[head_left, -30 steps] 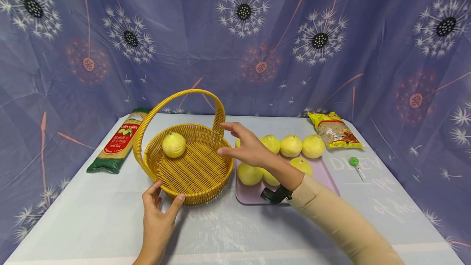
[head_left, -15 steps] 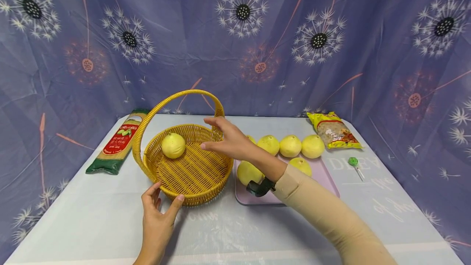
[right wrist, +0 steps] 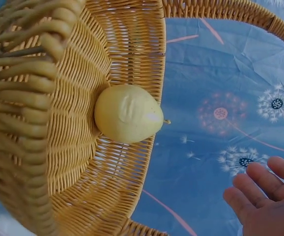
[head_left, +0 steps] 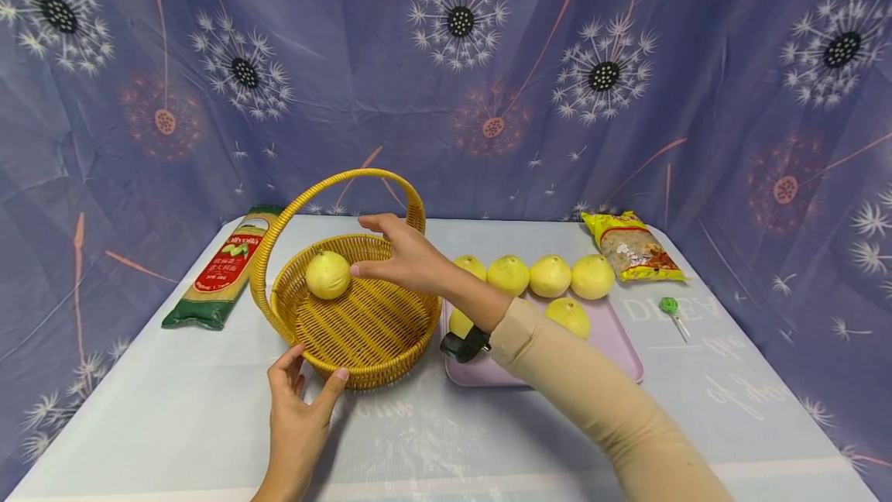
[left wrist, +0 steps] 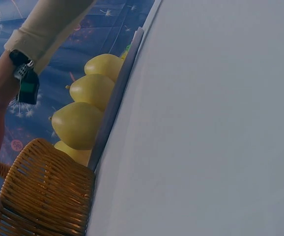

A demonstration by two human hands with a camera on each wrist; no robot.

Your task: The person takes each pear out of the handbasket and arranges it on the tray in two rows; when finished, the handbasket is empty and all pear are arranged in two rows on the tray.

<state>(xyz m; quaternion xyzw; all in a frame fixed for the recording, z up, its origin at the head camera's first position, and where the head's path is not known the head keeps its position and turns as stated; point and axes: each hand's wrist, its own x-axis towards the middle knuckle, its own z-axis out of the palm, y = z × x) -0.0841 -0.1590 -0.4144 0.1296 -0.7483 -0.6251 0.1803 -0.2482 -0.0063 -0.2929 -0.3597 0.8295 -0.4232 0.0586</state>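
Observation:
A yellow wicker basket point(head_left: 376, 324) with an arched handle stands left of centre in the head view. One pale yellow, pear-shaped fruit point(head_left: 328, 276) with a short stem lies inside it, at the left. My right hand point(head_left: 400, 258) hovers over the basket, thumb and fingers spread. Its thumb tip appears close beside the fruit in the head view; the right wrist view shows the fingers point(right wrist: 262, 184) apart from it. My left hand point(head_left: 300, 409) touches the basket's near outer side with thumb and fingertips spread, and its other fingers are partly hidden.
Right of the basket, a pink tray point(head_left: 613, 343) bears several similar fruits point(head_left: 550, 276), partly hidden by my right arm. A pasta packet point(head_left: 230, 266) lies at the left. A yellow bag point(head_left: 634, 248) and a green lollipop point(head_left: 670, 307) lie at the right.
My right hand has moved left, from the basket's right rim to above its inside, near the fruit. My left hand and the basket have stayed in place.

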